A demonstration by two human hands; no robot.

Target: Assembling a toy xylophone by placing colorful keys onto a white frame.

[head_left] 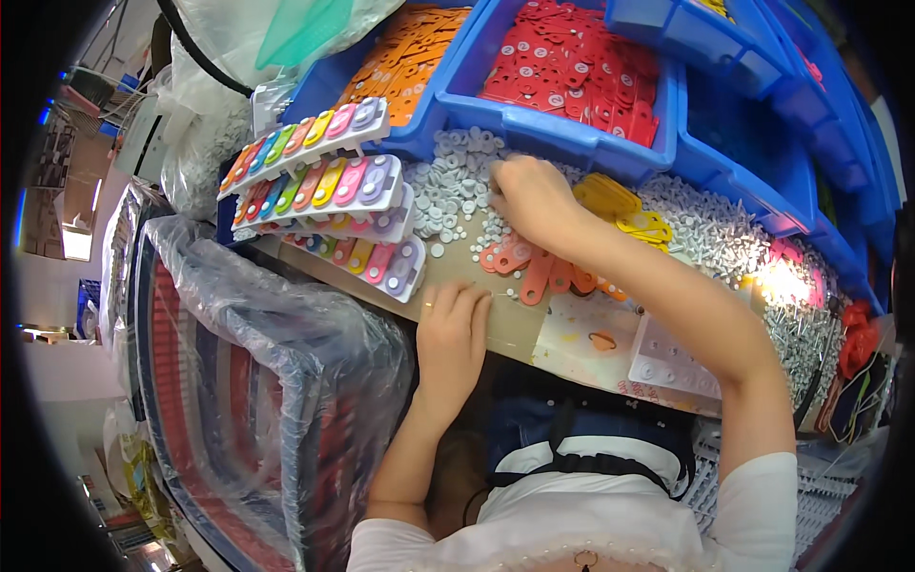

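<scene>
My right hand (536, 198) reaches across the worktable to the heap of small white ring-shaped pieces (440, 195) below the blue bins. Its fingers are curled down among them, and what they grip, if anything, is hidden. My left hand (452, 329) rests at the table's near edge, fingers stretched out and slightly apart, holding nothing. Close to it on the left stand stacked toy xylophones (355, 183) with rainbow-coloured bars on white frames. Between and right of my hands lie loose coral-coloured flat bars (537, 276) with holes, among scattered tiny white pieces. Yellow bars (608, 195) lie beyond my right wrist.
Blue bins hold orange bars (405, 52) and red bars (572, 71) at the back. Metal screws (805, 319) and small white parts (701, 214) are heaped on the right. A white plastic frame (672, 362) lies at the near edge. A plastic-wrapped crate (272, 334) stands left.
</scene>
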